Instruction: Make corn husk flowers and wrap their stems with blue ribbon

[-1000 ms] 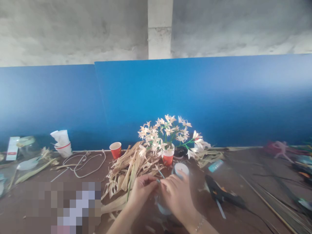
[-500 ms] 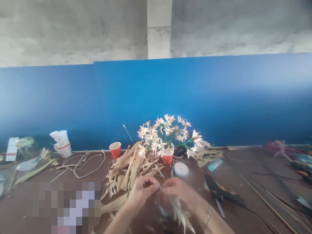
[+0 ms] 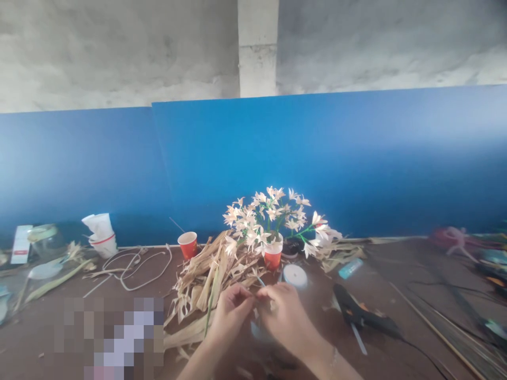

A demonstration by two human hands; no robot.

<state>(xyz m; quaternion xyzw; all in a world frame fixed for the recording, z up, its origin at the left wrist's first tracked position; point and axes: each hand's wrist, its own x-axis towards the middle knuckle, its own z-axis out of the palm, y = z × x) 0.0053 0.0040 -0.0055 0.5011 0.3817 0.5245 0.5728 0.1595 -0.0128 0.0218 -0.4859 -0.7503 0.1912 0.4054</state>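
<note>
A: How are the 2 hands placed?
B: The left hand (image 3: 232, 314) and the right hand (image 3: 283, 314) are held with their fingertips close together, above the brown table (image 3: 384, 285).
A: And the fingers?
B: On the left, thumb and forefinger are pinched together; what may be held there cannot be told. On the right, the fingers are curled nearly closed around a pale piece (image 3: 273, 304), too blurred to be named.
A: What is found around them?
B: Dry husks (image 3: 214, 269) are heaped beyond the left hand. A white roll (image 3: 295, 275) is seen just beyond the right, near white flowers (image 3: 273, 214) stood in a red-and-white paper cup (image 3: 272, 259).
</note>
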